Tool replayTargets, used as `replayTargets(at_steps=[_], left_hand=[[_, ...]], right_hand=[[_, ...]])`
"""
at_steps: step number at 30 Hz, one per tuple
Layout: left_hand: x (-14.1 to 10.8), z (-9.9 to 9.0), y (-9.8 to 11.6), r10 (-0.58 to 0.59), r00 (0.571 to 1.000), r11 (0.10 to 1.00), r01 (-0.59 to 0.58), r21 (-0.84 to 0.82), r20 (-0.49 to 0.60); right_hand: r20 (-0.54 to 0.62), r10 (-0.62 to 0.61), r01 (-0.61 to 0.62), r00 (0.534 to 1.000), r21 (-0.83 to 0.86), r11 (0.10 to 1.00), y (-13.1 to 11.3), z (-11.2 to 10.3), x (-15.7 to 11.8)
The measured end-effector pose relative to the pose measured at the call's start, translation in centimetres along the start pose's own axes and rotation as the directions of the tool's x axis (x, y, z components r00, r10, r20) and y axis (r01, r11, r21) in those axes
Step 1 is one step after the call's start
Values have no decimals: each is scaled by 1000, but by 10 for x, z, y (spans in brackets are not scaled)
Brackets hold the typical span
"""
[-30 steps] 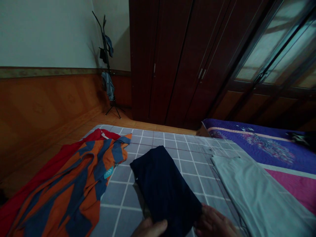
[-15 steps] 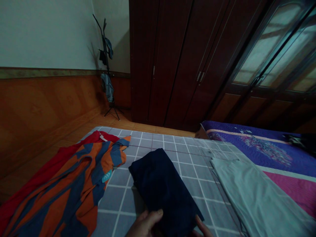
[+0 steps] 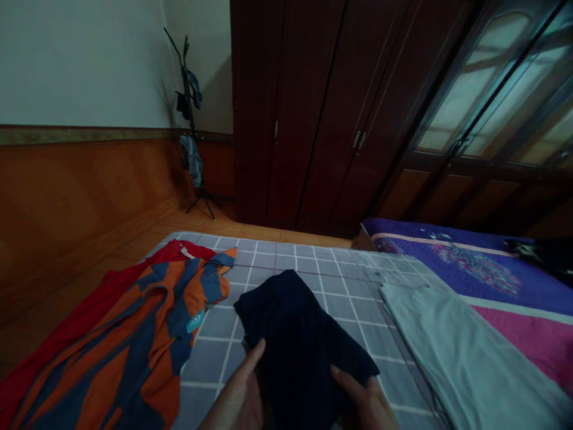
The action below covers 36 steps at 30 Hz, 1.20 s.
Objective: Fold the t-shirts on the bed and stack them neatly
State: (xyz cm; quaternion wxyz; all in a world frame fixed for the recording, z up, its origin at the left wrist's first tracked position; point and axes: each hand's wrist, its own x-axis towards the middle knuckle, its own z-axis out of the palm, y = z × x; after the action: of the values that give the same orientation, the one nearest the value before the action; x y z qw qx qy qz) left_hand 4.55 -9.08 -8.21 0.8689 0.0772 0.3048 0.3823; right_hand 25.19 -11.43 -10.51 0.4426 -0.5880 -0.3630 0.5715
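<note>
Navy cloth (image 3: 298, 334) seems gripped, its underside hidden, by my left hand (image 3: 240, 391) and right hand (image 3: 367, 401), and uneven tugging could crease it

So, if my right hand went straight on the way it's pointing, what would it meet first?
The dark navy cloth: your right hand points forward-left across it and seems to hold it, though contact is hard to judge.

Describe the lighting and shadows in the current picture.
Head view: dim light overall; head view: the dark garment so deep in tone that its folds barely show; head view: a faint shadow of the coat rack on the wall.
</note>
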Motion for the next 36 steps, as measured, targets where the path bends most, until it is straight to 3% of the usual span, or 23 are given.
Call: replayTargets(at_steps=[3, 8, 11, 15, 20, 25, 29, 33, 36], left_hand=[[10, -3, 12, 83, 985, 994, -93, -63, -150], [27, 0, 28, 193, 902, 980, -195, 35, -385], [36, 3, 32, 166, 901, 985, -135, 105, -400], [42, 20, 25, 152, 937, 980, -101, 172, -313], [52, 64, 7, 184, 966, 952, -129, 277, -182], [82, 114, -14, 168, 985, 922, -167, 349, 29], [126, 174, -28, 206, 950, 898, -280, 341, 236], [175, 243, -32, 258, 905, 869, -370, 329, 338], [210, 269, -38, 282, 889, 840, -410, 355, 360]], right_hand=[[-32, 19, -14, 999, 158, 987, -16, 8, -12], [-56, 38, -11, 998, 416, 909, -42, 15, -45], [-46, 13, 11, 999, 483, 875, -55, 9, -67], [-73, 21, 20, 997, 517, 856, -73, -11, -97], [-132, 46, 27, 990, 502, 864, -88, -47, -131], [-326, 80, 108, 942, 519, 848, -97, -88, -145], [-428, -33, 268, 903, 502, 822, -116, -130, -131], [-551, -170, 466, 817, 457, 758, -138, -176, -104], [-637, -225, 579, 738, 425, 695, -126, -203, -80]])
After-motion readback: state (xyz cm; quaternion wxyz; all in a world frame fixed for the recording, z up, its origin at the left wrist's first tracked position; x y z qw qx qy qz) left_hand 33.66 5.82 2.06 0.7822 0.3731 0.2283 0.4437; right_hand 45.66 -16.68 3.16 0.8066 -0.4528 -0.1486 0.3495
